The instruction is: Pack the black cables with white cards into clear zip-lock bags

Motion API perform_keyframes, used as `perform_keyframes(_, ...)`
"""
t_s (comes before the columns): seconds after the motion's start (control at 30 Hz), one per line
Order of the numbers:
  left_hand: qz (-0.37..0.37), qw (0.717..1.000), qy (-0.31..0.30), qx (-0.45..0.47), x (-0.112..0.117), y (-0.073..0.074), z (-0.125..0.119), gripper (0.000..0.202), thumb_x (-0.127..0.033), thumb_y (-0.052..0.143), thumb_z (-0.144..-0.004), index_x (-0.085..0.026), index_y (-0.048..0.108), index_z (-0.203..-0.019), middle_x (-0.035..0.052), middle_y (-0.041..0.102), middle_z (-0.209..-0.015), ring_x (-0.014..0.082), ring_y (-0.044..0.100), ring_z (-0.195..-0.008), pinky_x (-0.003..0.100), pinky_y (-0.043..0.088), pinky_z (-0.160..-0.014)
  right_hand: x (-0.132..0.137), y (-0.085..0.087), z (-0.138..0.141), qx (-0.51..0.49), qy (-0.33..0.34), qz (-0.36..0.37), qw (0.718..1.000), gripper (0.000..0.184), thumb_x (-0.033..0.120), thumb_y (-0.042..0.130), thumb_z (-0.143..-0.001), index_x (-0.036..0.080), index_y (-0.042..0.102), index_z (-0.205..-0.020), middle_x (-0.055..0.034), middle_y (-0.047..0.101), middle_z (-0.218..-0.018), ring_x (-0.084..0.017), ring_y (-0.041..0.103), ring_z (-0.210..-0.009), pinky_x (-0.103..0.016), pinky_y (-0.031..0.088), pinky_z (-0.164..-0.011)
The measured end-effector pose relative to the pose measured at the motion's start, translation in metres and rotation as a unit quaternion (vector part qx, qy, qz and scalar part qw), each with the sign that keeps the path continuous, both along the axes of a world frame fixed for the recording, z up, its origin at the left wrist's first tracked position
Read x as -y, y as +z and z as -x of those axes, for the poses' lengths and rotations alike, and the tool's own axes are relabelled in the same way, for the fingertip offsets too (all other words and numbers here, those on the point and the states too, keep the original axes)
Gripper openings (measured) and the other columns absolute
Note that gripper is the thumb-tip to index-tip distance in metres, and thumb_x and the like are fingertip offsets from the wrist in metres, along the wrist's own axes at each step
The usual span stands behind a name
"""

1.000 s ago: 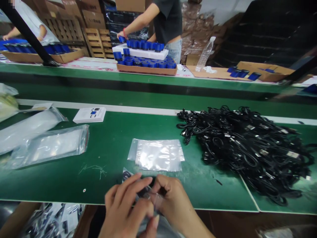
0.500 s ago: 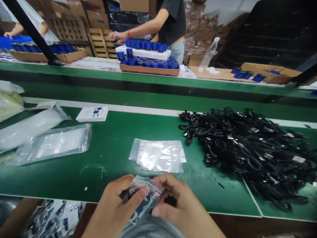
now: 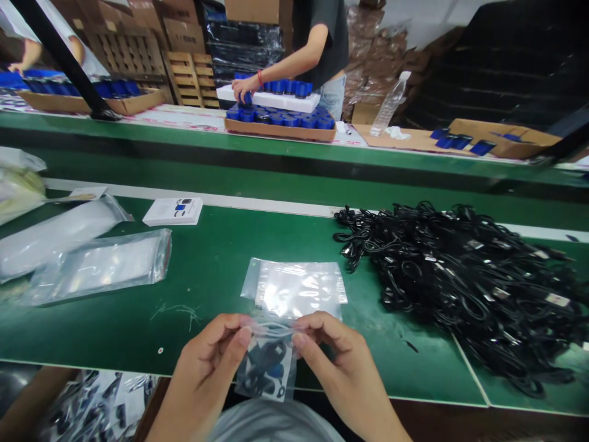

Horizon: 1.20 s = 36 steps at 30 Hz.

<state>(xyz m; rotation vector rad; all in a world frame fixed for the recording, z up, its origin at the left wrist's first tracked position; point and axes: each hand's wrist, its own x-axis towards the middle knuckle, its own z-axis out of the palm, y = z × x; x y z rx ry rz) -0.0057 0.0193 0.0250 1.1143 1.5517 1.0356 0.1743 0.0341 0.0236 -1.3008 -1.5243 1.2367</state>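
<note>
Between my two hands hangs a clear zip bag with a black cable and a printed card inside. My left hand pinches the left end of the bag's top edge between thumb and forefinger. At the right end of that edge, my right hand pinches in the same way. Just beyond my fingers lies a small stack of flat clear bags on the green table. To the right spreads a big heap of black cables.
Printed cards are stacked at the back left, near larger plastic packs. Below the table's front edge, a box holds filled bags. Across the line, a co-worker's hand touches blue cylindrical items above a cardboard tray.
My hands have spread the bag's top edge flat, and the bag now hangs down between them. The co-worker's hand has moved right and down onto a blue item.
</note>
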Motion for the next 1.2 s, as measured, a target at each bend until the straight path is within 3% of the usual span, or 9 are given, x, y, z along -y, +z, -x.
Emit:
perform_keyframes(0.2, -0.075, 0.996, -0.017, -0.042, -0.001, -0.005, 0.002, 0.018, -0.037, 0.061, -0.082, -0.021, 0.068, -0.076, -0.0016, 0.068, -0.075, 0.0125, 0.064, -0.066, 0.018, 0.05, -0.062, -0.002, 0.0, -0.001, 0.023, -0.009, -0.065, 0.998, 0.017, 0.021, 0.056, -0.088, 0.02, 0.063, -0.073, 0.0007, 0.062, -0.07, -0.013, 0.057, -0.066, -0.023, 0.042, -0.062)
perform_keyframes(0.3, -0.113, 0.992, -0.024, -0.049, -0.001, -0.007, 0.001, 0.017, -0.031, 0.061, -0.082, -0.02, 0.065, -0.069, -0.0023, 0.064, -0.071, 0.0105, 0.06, -0.061, 0.016, 0.047, -0.055, -0.001, -0.001, -0.003, 0.034, -0.012, -0.087, 0.996, 0.019, 0.02, 0.055, -0.088, 0.019, 0.061, -0.071, 0.0011, 0.061, -0.068, -0.013, 0.057, -0.064, -0.022, 0.042, -0.061)
perform_keyframes(0.43, -0.168, 0.983, -0.025, -0.065, -0.003, -0.01, 0.001, 0.013, -0.023, 0.06, -0.082, -0.022, 0.064, -0.07, -0.0047, 0.064, -0.07, 0.0072, 0.057, -0.058, 0.011, 0.044, -0.051, -0.001, -0.002, -0.002, 0.038, -0.018, -0.105, 0.994, 0.02, 0.019, 0.055, -0.088, 0.019, 0.058, -0.069, 0.0021, 0.058, -0.066, -0.011, 0.054, -0.062, -0.021, 0.041, -0.059)
perform_keyframes(0.57, -0.216, 0.968, -0.065, -0.108, -0.004, -0.013, 0.005, 0.011, -0.016, 0.059, -0.083, -0.023, 0.063, -0.076, -0.0059, 0.064, -0.071, 0.0057, 0.061, -0.059, 0.008, 0.046, -0.055, -0.002, -0.005, -0.001, 0.031, -0.01, -0.101, 0.994, 0.017, 0.019, 0.055, -0.088, 0.02, 0.06, -0.072, 0.002, 0.06, -0.069, -0.012, 0.056, -0.065, -0.02, 0.042, -0.062)
perform_keyframes(0.7, -0.185, 0.98, -0.038, -0.065, -0.002, -0.013, 0.002, 0.011, -0.019, 0.059, -0.083, -0.025, 0.063, -0.074, -0.0071, 0.063, -0.071, 0.0051, 0.06, -0.059, 0.007, 0.046, -0.055, -0.001, -0.007, 0.001, 0.006, 0.0, -0.074, 0.997, 0.011, 0.019, 0.059, -0.087, 0.02, 0.065, -0.077, 0.0018, 0.064, -0.073, -0.012, 0.059, -0.069, -0.02, 0.043, -0.065)
perform_keyframes(0.93, -0.133, 0.991, 0.019, -0.007, 0.003, -0.01, -0.013, 0.011, -0.026, 0.062, -0.08, -0.024, 0.065, -0.07, -0.0059, 0.063, -0.071, 0.0065, 0.057, -0.061, 0.009, 0.044, -0.056, -0.001, -0.005, -0.001, 0.012, 0.006, -0.082, 0.997, 0.016, 0.019, 0.056, -0.088, 0.019, 0.06, -0.073, 0.0017, 0.06, -0.071, -0.012, 0.056, -0.067, -0.021, 0.041, -0.064)
perform_keyframes(1.1, -0.132, 0.99, 0.046, 0.01, 0.005, -0.015, -0.01, 0.016, -0.032, 0.062, -0.083, -0.023, 0.062, -0.07, -0.0052, 0.06, -0.072, 0.0066, 0.054, -0.059, 0.011, 0.044, -0.053, 0.002, -0.015, 0.006, -0.056, 0.033, 0.015, 0.998, 0.011, 0.03, 0.057, -0.089, 0.02, 0.062, -0.088, 0.0006, 0.061, -0.077, -0.014, 0.056, -0.071, -0.023, 0.043, -0.065)
perform_keyframes(1.2, -0.152, 0.988, 0.035, -0.003, 0.007, -0.02, -0.012, 0.019, -0.036, 0.059, -0.087, -0.023, 0.06, -0.074, -0.0053, 0.06, -0.07, 0.0064, 0.055, -0.056, 0.011, 0.045, -0.053, 0.007, -0.024, 0.018, -0.108, 0.017, 0.025, 0.994, 0.016, 0.035, 0.059, -0.087, 0.02, 0.064, -0.092, -0.0006, 0.062, -0.079, -0.015, 0.056, -0.072, -0.024, 0.045, -0.066)
